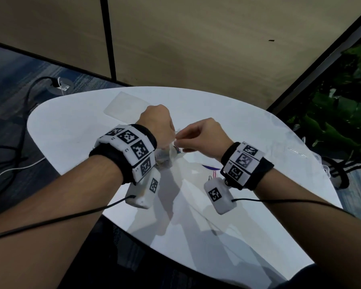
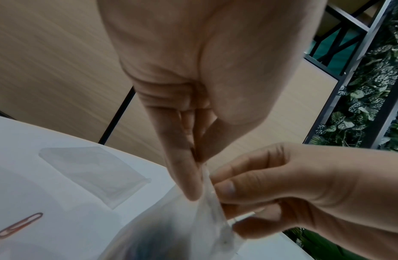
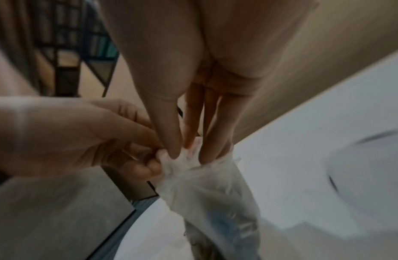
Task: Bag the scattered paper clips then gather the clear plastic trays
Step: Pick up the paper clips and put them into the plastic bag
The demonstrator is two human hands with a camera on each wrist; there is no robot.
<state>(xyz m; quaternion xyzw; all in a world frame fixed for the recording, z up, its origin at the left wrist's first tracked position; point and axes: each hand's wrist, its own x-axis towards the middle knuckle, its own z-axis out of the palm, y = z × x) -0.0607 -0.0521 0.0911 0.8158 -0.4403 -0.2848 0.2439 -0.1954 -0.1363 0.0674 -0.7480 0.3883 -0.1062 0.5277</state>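
Nearest the wearer, a stray paper clip (image 1: 214, 174) is lying flat on the counter (image 1: 269, 142), just beside the right wrist unit. In the left wrist view an orange clip (image 2: 19, 225) is resting on the surface with its long axis running diagonally; whether it is the same clip cannot be told. At least one clip is therefore remaining unbagged.

Further out, both hands are meeting above the counter. The left hand (image 1: 156, 124) is pinching the top edge of the clear plastic bag (image 1: 167, 157), thumb and fingers pressed together on the film. The right hand (image 1: 204, 136) is pinching the same edge from the opposite side, its fingertips (image 3: 173, 151) clamped on the gathered mouth. The bag is hanging below both hands with its long axis roughly vertical; dark and coloured contents are showing through the lower part, likely clips already collected.

Judgement: the mouth is being held closed or worked between the two hands. The stray clip is lying below and toward the wearer from the right hand, which is the nearer hand for retrieval, and the mouth would need reopening to accept it.

Beyond the hands, one clear plastic tray (image 1: 125, 106) is lying flat on the far left of the counter, well apart from the bag, not yet gathered.
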